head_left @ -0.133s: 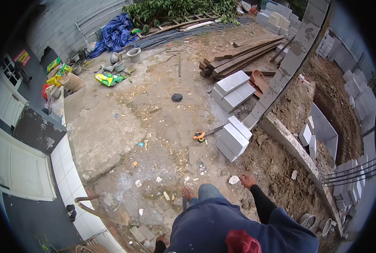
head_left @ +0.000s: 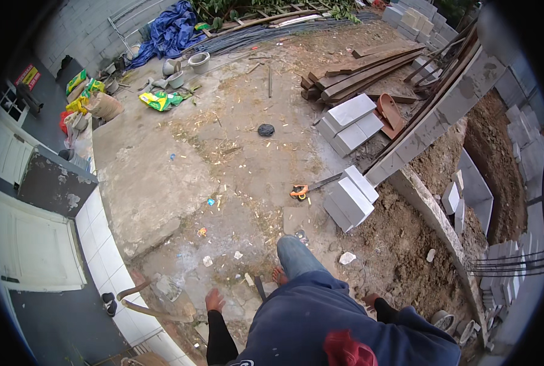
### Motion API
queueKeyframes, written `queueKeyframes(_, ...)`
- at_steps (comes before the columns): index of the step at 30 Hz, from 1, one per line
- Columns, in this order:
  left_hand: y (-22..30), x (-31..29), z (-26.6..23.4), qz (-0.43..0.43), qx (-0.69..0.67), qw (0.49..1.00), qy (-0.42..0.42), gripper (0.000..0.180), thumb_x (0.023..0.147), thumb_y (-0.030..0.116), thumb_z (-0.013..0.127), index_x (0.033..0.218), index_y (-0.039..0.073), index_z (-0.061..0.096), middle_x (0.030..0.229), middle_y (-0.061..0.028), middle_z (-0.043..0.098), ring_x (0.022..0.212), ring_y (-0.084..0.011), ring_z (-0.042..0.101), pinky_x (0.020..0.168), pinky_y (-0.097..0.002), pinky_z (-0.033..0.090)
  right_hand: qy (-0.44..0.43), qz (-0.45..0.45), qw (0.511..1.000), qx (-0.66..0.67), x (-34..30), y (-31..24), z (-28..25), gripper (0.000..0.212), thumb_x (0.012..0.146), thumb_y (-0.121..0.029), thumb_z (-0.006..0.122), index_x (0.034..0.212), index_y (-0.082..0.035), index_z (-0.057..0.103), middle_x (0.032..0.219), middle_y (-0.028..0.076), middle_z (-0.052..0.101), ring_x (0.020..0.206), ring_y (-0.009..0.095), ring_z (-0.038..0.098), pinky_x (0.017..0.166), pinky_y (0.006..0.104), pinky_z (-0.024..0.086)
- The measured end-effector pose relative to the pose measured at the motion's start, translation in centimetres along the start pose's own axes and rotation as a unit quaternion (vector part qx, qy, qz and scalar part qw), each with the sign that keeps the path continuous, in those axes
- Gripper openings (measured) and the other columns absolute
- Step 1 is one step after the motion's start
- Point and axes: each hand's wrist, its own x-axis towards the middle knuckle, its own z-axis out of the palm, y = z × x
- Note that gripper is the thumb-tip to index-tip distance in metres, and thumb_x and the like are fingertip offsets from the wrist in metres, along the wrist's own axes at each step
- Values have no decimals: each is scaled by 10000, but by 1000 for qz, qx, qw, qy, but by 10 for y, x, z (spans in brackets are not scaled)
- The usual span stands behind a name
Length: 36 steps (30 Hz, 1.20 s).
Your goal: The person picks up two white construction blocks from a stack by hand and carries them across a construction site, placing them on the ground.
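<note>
One arm-swing later: left hand (head_left: 214, 300) forward, fingers loosely spread, empty; right hand (head_left: 370, 299) drawn back from white rubble chunk (head_left: 347, 258), grip indeterminable; apparently walking, not handling.

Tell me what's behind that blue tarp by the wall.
Behind the blue tarp, a pale metal frame and the grey block wall show at its left. Anything directly behind or under its folds is hidden.

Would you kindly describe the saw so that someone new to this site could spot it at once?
Find the brown timber at upper right, then the two block stacks below it. The saw lies just left of the nearer stack, its blade toward it. Its orange handle sets it apart from those pale stacks.
</note>
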Motion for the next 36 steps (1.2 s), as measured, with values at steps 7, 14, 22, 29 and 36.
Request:
queueKeyframes(7, 308, 68, 132, 239, 0, 969, -54, 559, 903, 359, 514, 1347, 45, 382, 1301, -140, 468, 1104, -250, 518, 920, -416, 398, -18, -25, 997, 65, 38, -138, 40, 505, 866, -419, 535, 1224, -66, 500, 1164, 130, 539, 875, 242, 594, 686, 386, 497)
queueKeyframes(14, 289, 227, 118, -184, 184, 958, -120, 649, 825, 429, 616, 1330, 101, 374, 1316, -145, 415, 973, -358, 543, 780, -515, 449, 173, -457, 861, 141, -234, -632, -74, 420, 881, -332, 557, 1165, -23, 536, 911, 80, 614, 792, 153, 590, 666, 289, 475)
queueKeyframes(22, 444, 328, 229, -196, 271, 942, -38, 574, 866, 380, 557, 1319, 72, 386, 1306, -153, 429, 1037, -346, 512, 818, -518, 435, 233, -603, 756, 101, -369, -901, -205, 446, 873, -384, 559, 1155, -38, 562, 940, 125, 648, 777, 198, 602, 730, 323, 480)
queueKeyframes(29, 663, 491, 309, -98, 121, 985, -76, 525, 905, 351, 502, 1317, 44, 393, 1320, -161, 426, 1136, -347, 473, 871, -509, 415, 179, -218, 958, -51, -146, -946, -187, 462, 801, -408, 586, 1079, -40, 600, 890, 149, 651, 812, 264, 647, 670, 403, 523)
queueKeyframes(36, 999, 509, 472, 111, 105, 985, -78, 606, 845, 345, 565, 1334, 51, 361, 1313, -147, 427, 1143, -374, 472, 889, -513, 402, -8, -188, 975, 117, -103, -956, -156, 301, 830, -320, 571, 1051, -116, 559, 879, 78, 621, 773, 243, 634, 579, 424, 534)
